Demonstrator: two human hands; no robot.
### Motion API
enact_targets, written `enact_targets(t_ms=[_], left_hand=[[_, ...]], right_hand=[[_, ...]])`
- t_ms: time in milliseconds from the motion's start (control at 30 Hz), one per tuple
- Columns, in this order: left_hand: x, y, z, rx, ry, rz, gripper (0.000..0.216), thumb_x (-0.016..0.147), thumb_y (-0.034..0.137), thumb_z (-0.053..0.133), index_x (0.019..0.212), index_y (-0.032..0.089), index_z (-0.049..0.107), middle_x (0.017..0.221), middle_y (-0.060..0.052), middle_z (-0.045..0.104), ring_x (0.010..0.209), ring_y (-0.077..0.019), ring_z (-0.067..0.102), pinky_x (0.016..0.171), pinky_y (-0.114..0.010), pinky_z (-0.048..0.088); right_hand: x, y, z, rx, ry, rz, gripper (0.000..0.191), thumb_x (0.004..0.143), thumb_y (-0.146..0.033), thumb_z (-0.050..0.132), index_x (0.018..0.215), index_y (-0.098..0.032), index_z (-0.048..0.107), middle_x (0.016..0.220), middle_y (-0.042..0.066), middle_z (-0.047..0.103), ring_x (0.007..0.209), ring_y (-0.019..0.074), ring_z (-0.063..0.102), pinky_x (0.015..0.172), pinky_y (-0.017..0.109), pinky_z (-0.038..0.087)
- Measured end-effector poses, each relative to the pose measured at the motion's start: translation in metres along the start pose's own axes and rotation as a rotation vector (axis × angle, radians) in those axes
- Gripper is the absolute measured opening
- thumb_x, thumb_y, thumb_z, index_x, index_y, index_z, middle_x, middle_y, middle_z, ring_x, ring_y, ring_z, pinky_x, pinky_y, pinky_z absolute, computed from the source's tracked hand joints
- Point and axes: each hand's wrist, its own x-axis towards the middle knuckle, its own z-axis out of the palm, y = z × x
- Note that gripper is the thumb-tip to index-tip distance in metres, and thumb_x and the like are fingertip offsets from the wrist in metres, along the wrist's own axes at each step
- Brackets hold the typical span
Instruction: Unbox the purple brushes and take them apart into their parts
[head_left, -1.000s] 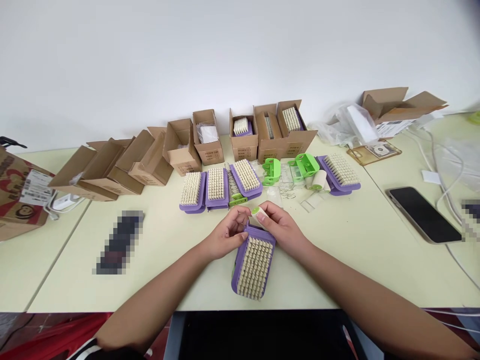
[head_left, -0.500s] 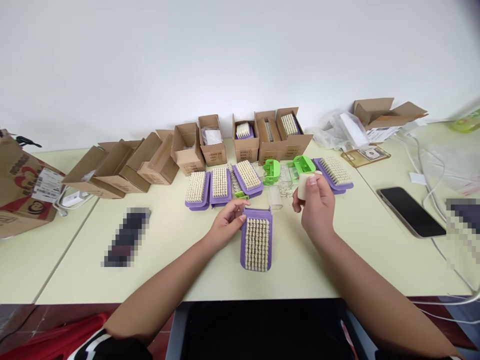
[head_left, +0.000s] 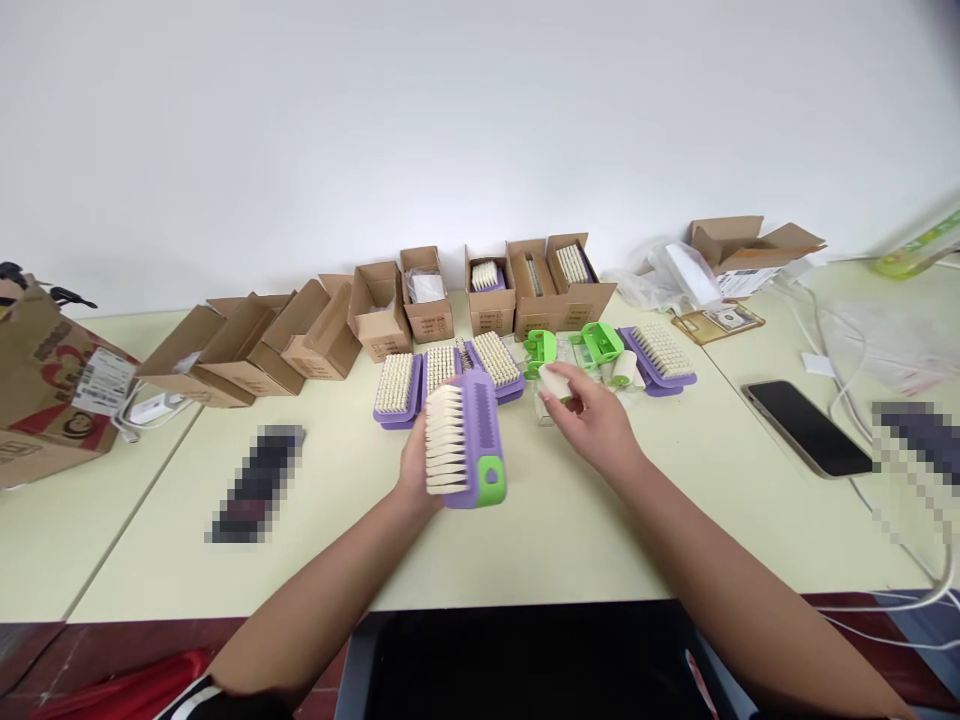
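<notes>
My left hand [head_left: 420,465] is wrapped round a purple brush [head_left: 484,430] with cream bristles. The brush is raised off the table and turned on its side, bristles facing left, a green end piece toward me. My right hand [head_left: 592,415] is closed, thumb and fingers pinching a small whitish piece [head_left: 555,383] just above a clear plastic part; its full shape is hidden. Just beyond this hand lies a cream roll-like piece with green on it [head_left: 624,368]. Green plastic holders [head_left: 602,342] sit behind it.
More purple brushes [head_left: 397,385] lie in a row, bristles up, with another stack [head_left: 658,357] at right. Open cardboard boxes [head_left: 322,330] line the wall. A phone [head_left: 810,428] and white cables [head_left: 889,420] are on the right, a large carton [head_left: 52,390] on the left.
My left hand has lifted the brush and turned it from bristles-up onto its side. My right hand has moved left and lower, and the cream roll-like piece now shows near its former place.
</notes>
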Motion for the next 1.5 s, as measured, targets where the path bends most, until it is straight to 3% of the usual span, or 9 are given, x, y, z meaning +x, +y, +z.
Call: enact_targets(t_ms=[100, 267, 433, 633, 833, 1000, 1300, 1400, 1500], left_hand=[[-0.006, 0.013, 0.005, -0.115, -0.004, -0.09, 0.036, 0.102, 0.049, 0.066, 0.112, 0.015, 0.076, 0.093, -0.011, 0.08, 0.081, -0.0262, 0.079, 0.069, -0.036, 0.067], [-0.013, 0.02, 0.008, -0.141, -0.046, -0.119, 0.073, 0.104, 0.077, 0.052, 0.128, 0.012, 0.075, 0.098, -0.016, 0.081, 0.078, -0.0288, 0.08, 0.063, -0.038, 0.068], [-0.012, 0.008, 0.003, -0.065, -0.012, -0.148, 0.063, 0.093, 0.071, 0.077, 0.122, 0.014, 0.075, 0.1, -0.014, 0.082, 0.078, -0.0275, 0.08, 0.069, -0.038, 0.068], [-0.009, -0.007, -0.001, 0.095, -0.081, -0.047, 0.059, 0.09, 0.063, 0.085, 0.127, 0.018, 0.073, 0.096, -0.007, 0.08, 0.084, -0.0251, 0.08, 0.078, -0.037, 0.067], [-0.009, -0.015, -0.002, 0.274, -0.2, 0.024, 0.078, 0.088, 0.061, 0.089, 0.151, 0.028, 0.056, 0.118, -0.008, 0.078, 0.095, -0.0251, 0.078, 0.082, -0.036, 0.064], [-0.011, -0.02, -0.002, 0.333, -0.227, 0.098, 0.08, 0.083, 0.059, 0.093, 0.147, 0.029, 0.056, 0.124, -0.008, 0.075, 0.094, -0.0241, 0.077, 0.079, -0.034, 0.062], [-0.007, -0.02, -0.005, 0.242, -0.168, 0.06, 0.063, 0.088, 0.062, 0.088, 0.129, 0.028, 0.054, 0.099, -0.001, 0.073, 0.085, -0.0213, 0.075, 0.077, -0.034, 0.063], [-0.006, -0.019, -0.007, 0.236, -0.166, 0.059, 0.06, 0.089, 0.061, 0.088, 0.127, 0.027, 0.055, 0.098, 0.0, 0.073, 0.08, -0.0189, 0.074, 0.075, -0.033, 0.062], [-0.006, -0.018, -0.006, 0.266, -0.159, 0.04, 0.063, 0.086, 0.063, 0.089, 0.126, 0.027, 0.056, 0.093, 0.0, 0.073, 0.074, -0.0184, 0.073, 0.07, -0.031, 0.061]], right_hand=[[-0.003, -0.003, 0.008, -0.213, -0.075, -0.156, 0.027, 0.11, -0.045, 0.065, 0.124, -0.027, 0.079, 0.096, 0.005, 0.078, 0.084, 0.0241, 0.067, 0.095, 0.046, 0.041], [-0.008, -0.007, 0.021, -0.521, -0.102, -0.319, 0.025, 0.113, -0.035, 0.06, 0.124, -0.027, 0.081, 0.094, 0.007, 0.072, 0.1, 0.0279, 0.058, 0.102, 0.046, 0.031], [-0.013, -0.016, 0.025, -0.661, -0.163, -0.349, 0.028, 0.113, -0.028, 0.054, 0.124, -0.028, 0.08, 0.099, 0.009, 0.068, 0.103, 0.0296, 0.052, 0.107, 0.05, 0.028], [-0.016, -0.022, 0.022, -0.66, -0.195, -0.342, 0.034, 0.113, -0.024, 0.049, 0.132, -0.027, 0.078, 0.102, 0.01, 0.068, 0.105, 0.031, 0.052, 0.11, 0.052, 0.028], [-0.014, -0.017, 0.025, -0.652, -0.197, -0.326, 0.029, 0.112, -0.021, 0.05, 0.128, -0.021, 0.074, 0.108, 0.011, 0.073, 0.108, 0.0315, 0.054, 0.111, 0.052, 0.028], [-0.012, -0.012, 0.029, -0.682, -0.19, -0.316, 0.027, 0.111, -0.019, 0.05, 0.122, -0.023, 0.074, 0.108, 0.012, 0.072, 0.108, 0.032, 0.053, 0.11, 0.052, 0.028], [-0.011, -0.007, 0.028, -0.61, -0.193, -0.276, 0.028, 0.11, -0.025, 0.055, 0.13, -0.025, 0.075, 0.113, 0.012, 0.072, 0.11, 0.0331, 0.056, 0.109, 0.053, 0.033], [-0.007, -0.012, 0.016, -0.418, -0.101, -0.259, 0.033, 0.111, -0.033, 0.058, 0.14, -0.025, 0.071, 0.112, 0.011, 0.073, 0.108, 0.0324, 0.061, 0.106, 0.052, 0.039], [-0.012, -0.032, -0.011, -0.163, 0.131, -0.294, 0.03, 0.11, -0.033, 0.057, 0.136, -0.029, 0.072, 0.104, 0.009, 0.074, 0.101, 0.0316, 0.067, 0.097, 0.052, 0.048]])
